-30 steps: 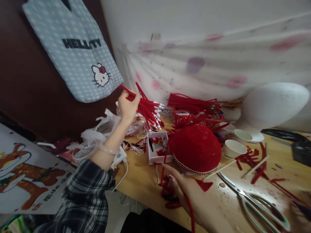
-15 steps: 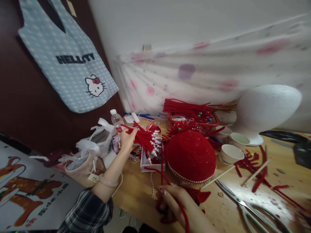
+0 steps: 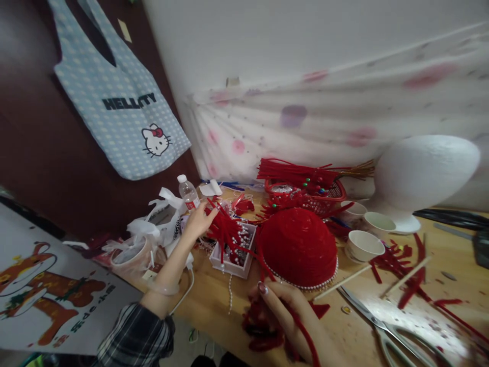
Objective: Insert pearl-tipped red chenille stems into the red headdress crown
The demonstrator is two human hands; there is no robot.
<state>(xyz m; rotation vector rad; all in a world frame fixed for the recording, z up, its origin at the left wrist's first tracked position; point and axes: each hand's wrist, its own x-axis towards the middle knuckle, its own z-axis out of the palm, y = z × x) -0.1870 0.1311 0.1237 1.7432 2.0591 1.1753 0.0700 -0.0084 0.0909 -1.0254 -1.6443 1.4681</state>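
My left hand (image 3: 199,220) is closed on a bunch of red stems tipped with white pearls (image 3: 229,229), which hangs over a small white box (image 3: 232,267). At the bottom centre my right hand (image 3: 288,311) is closed around a red fuzzy strip (image 3: 307,339), with dark red pieces under the fingers. Just beyond it rests a red dome (image 3: 298,247) edged with pearls. A pearl string (image 3: 230,295) trails from the box onto the table.
A red basket (image 3: 336,191) of red stems stands behind the dome. To the right are paper cups (image 3: 364,246), a white foam head (image 3: 428,173), sticks and scissors (image 3: 378,322). A bottle (image 3: 188,192) and plastic-wrapped bin (image 3: 132,255) stand left.
My left hand has lowered the pearl-tipped bunch onto the white box, which now sits more tilted and a little further left. My right hand keeps its hold. The view has shifted slightly.
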